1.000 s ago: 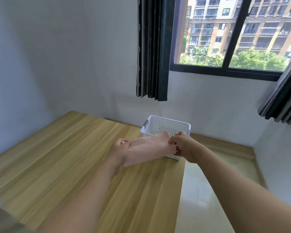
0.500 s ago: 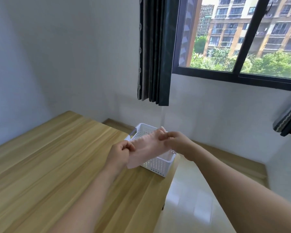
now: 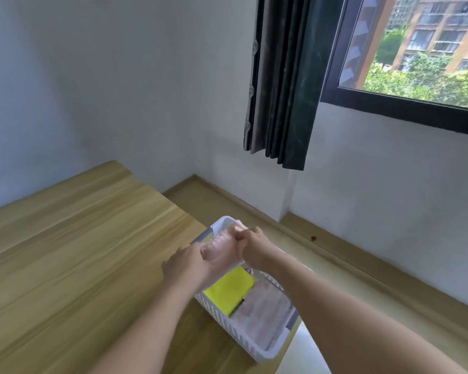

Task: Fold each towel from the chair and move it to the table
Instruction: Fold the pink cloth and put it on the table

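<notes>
Both the left hand [image 3: 185, 263] and right hand [image 3: 250, 245] close their grip on a folded pale pink towel [image 3: 219, 248]. Below the grip, a white perforated plastic basket [image 3: 243, 338] on the wooden counter [image 3: 79, 252] already holds a yellow folded cloth [image 3: 230, 290] and pink folded towels [image 3: 262, 311]; this one is not yet set down.

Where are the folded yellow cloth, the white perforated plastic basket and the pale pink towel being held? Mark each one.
Folded yellow cloth [image 3: 229, 290]: head view, middle of its top face.
White perforated plastic basket [image 3: 222, 314]: head view, near side wall.
Pale pink towel [image 3: 222, 247]: head view, bunched middle between the hands.

White walls [image 3: 119, 76], dk curtain [image 3: 281, 76], window [image 3: 416, 49], wood skirting [image 3: 362, 268]
</notes>
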